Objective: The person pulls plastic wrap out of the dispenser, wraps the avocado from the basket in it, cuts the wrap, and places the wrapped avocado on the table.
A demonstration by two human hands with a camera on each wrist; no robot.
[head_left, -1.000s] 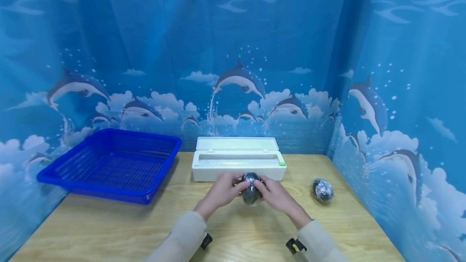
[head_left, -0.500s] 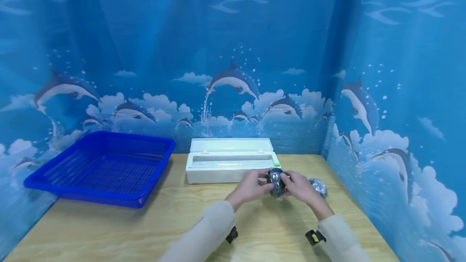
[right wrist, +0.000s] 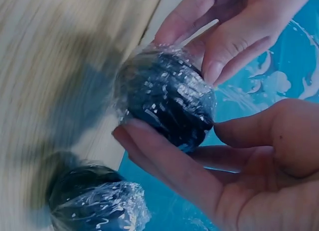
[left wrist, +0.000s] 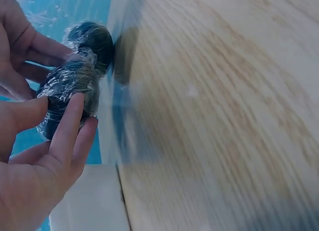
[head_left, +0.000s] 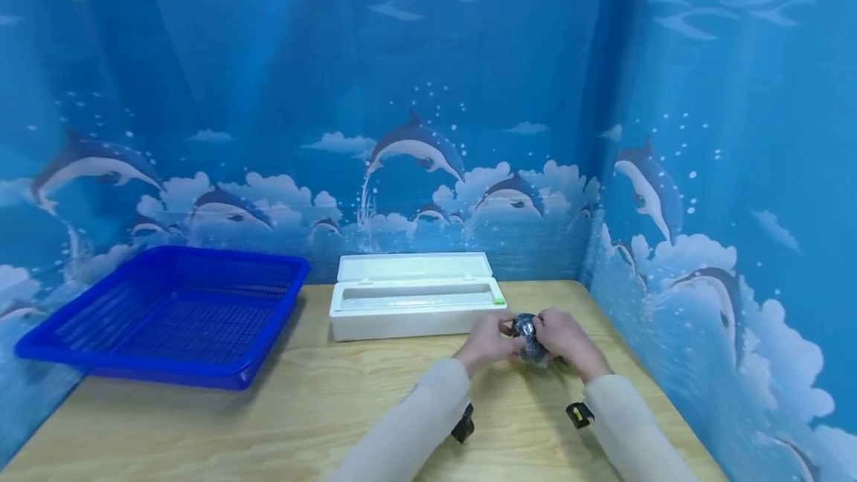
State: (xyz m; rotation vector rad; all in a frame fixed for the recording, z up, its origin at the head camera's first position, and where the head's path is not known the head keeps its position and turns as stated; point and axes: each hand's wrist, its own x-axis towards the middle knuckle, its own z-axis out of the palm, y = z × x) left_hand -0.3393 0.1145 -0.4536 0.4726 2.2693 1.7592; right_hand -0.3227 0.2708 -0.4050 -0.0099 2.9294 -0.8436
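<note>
A dark, egg-shaped bundle (head_left: pixel 528 336) in clear cling film, its contents unclear, is held between both hands over the table's right side. My left hand (head_left: pixel 490 342) grips it from the left, thumb and fingers around its side. From the right, my right hand (head_left: pixel 565 339) pinches it with thumb and fingers. The film looks crinkled and shiny on the held bundle (right wrist: pixel 167 94) in the right wrist view. A second wrapped dark bundle (right wrist: pixel 97 198) rests on the table close by; the right hand hides most of it in the head view.
Behind the hands stands a white cling film box (head_left: pixel 415 322) with its lid raised and a green tab at its right end. A blue plastic basket (head_left: pixel 174 370) sits at the left of the wooden table (head_left: pixel 281 422). Dolphin-print curtains (head_left: pixel 428 95) enclose the back and sides.
Both hands have carried the wrapped bundle rightward, from in front of the white box to beside the second bundle, which the right hand now covers. The head view has turned slightly right.
</note>
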